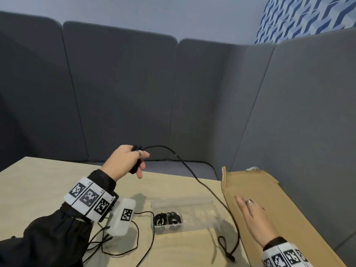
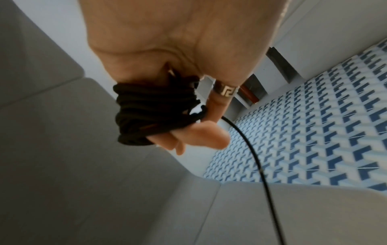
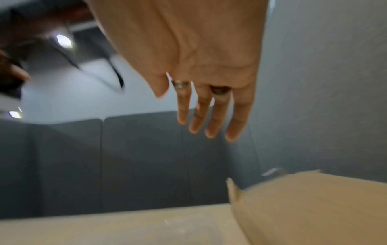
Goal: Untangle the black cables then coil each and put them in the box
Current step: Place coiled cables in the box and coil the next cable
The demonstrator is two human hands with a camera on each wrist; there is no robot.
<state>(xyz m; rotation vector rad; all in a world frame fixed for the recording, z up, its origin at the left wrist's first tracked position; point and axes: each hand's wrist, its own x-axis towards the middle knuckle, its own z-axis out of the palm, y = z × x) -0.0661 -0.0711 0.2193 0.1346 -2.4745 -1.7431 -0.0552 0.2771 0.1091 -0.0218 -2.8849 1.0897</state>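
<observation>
My left hand (image 1: 133,160) is raised above the table's far edge with a black cable coil (image 2: 150,114) wound round its fingers (image 2: 209,137). From the coil a loose black cable tail (image 1: 204,185) runs down to the right and ends in a knotted loop (image 1: 224,245) on the table. A clear plastic box (image 1: 198,214) sits open mid-table with two coiled black cables (image 1: 167,218) in its left end. My right hand (image 1: 252,218) hovers flat and open over the cardboard, holding nothing; its fingers (image 3: 211,119) are straight.
A long brown cardboard box (image 1: 285,212) lies along the table's right side. A thin black wire (image 1: 138,234) trails from the wrist device across the wooden table (image 1: 38,182). Grey padded booth walls (image 1: 123,93) surround the table.
</observation>
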